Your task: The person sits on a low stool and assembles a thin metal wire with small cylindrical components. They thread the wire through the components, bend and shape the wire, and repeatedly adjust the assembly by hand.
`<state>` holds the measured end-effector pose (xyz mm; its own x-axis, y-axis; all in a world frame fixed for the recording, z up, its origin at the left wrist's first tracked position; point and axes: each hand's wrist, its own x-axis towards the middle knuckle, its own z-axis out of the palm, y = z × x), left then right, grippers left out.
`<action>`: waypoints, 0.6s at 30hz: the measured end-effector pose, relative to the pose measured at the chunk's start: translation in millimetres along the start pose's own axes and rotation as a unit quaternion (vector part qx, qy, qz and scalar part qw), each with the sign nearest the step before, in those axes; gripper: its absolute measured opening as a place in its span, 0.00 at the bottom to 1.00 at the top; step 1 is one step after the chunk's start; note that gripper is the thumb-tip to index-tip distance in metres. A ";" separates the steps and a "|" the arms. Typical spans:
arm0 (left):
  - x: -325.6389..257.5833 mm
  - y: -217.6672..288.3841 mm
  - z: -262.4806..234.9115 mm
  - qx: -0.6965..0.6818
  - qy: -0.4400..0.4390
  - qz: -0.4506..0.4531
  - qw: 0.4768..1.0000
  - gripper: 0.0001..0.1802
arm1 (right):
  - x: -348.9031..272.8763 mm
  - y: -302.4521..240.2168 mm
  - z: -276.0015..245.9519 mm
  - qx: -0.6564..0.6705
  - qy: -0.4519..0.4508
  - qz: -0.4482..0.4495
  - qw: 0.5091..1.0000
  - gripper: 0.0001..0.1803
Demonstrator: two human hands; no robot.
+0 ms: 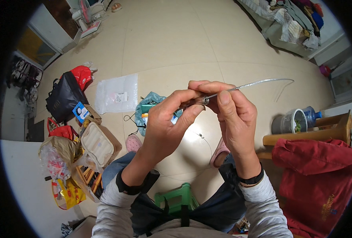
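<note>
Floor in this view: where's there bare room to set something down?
The widest bare patch of floor lies beyond the left hand and right hand, between the white plastic packet and the draped bed. A smaller one separates the right hand from the grey bin. The left side is crowded around the black bag; the red cloth fills near right.

From here, the right hand [237, 127] could pass forward over the tiled floor [172, 43]; the wooden chair [306, 137] obstructs rightward, the black bag [67, 97] far left
</note>
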<state>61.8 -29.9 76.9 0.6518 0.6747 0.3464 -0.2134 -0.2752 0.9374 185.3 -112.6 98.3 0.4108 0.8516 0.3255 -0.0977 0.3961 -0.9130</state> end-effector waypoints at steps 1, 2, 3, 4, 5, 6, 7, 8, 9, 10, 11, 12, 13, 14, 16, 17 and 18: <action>0.6 0.1 -2.6 -0.020 -0.009 -0.014 1.000 0.11 | -0.9 -3.0 0.4 -0.015 0.000 -0.002 1.000 0.16; 1.6 0.1 -3.8 -0.042 -0.020 -0.027 0.999 0.12 | -1.6 -5.4 0.4 -0.031 0.001 -0.003 1.000 0.16; 2.5 -0.1 -4.1 -0.073 -0.024 -0.029 0.997 0.12 | -1.8 -6.2 0.7 -0.018 0.008 -0.017 1.000 0.15; 3.2 -0.7 -4.1 -0.104 -0.030 -0.032 0.994 0.12 | -1.9 -6.9 0.8 -0.006 0.015 -0.030 0.999 0.14; 3.2 -1.1 -5.1 -0.133 -0.034 -0.034 0.990 0.13 | -1.8 -7.2 1.6 0.009 0.022 -0.043 0.999 0.13; 3.0 -2.8 -7.1 -0.152 -0.037 -0.035 0.987 0.13 | -1.5 -7.8 2.1 0.024 0.023 -0.047 0.998 0.12; 2.5 -5.7 -9.7 -0.170 -0.040 -0.035 0.984 0.13 | -1.1 -8.8 2.2 0.039 0.024 -0.052 0.998 0.11; 2.2 -8.4 -10.6 -0.190 -0.044 -0.037 0.980 0.14 | -1.3 -9.7 2.0 0.053 0.026 -0.056 0.997 0.11; 2.5 -10.4 -10.5 -0.195 -0.047 -0.028 0.979 0.14 | -1.7 -10.4 2.2 0.052 0.023 -0.057 0.997 0.11; 2.9 -12.1 -10.5 -0.199 -0.051 -0.020 0.978 0.14 | -2.2 -11.3 2.7 0.052 0.020 -0.058 0.997 0.10; 3.4 -12.8 -9.3 -0.206 -0.055 -0.012 0.977 0.13 | -2.9 -12.8 2.2 0.050 0.018 -0.058 0.997 0.10; 4.1 -12.5 -8.1 -0.214 -0.051 -0.008 0.975 0.13 | -2.7 -14.7 2.6 0.038 0.021 -0.057 0.997 0.10; 4.7 -11.9 -7.1 -0.222 -0.047 -0.003 0.974 0.13 | -2.2 -16.8 3.8 0.026 0.023 -0.056 0.998 0.10; 3.7 -11.8 -6.5 -0.231 -0.043 -0.001 0.972 0.13 | -3.2 -17.2 4.5 0.014 0.026 -0.054 0.998 0.10; 4.8 -11.9 -11.6 -0.196 -0.038 -0.026 0.980 0.13 | -1.4 -15.7 2.7 0.042 0.017 -0.047 0.998 0.11; 4.6 -10.6 -13.5 -0.180 -0.035 -0.043 0.982 0.13 | -1.0 -15.7 2.6 0.055 0.014 -0.039 0.998 0.12; 2.6 -3.4 -13.0 -0.171 -0.009 -0.102 0.980 0.13 | -3.1 -15.7 5.8 0.044 0.050 0.017 0.998 0.14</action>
<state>54.7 -18.3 75.1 0.7189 0.6782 0.1527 -0.3069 0.1125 0.9451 180.2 -119.5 113.0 0.4942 0.8279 0.2652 -0.1902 0.4006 -0.8963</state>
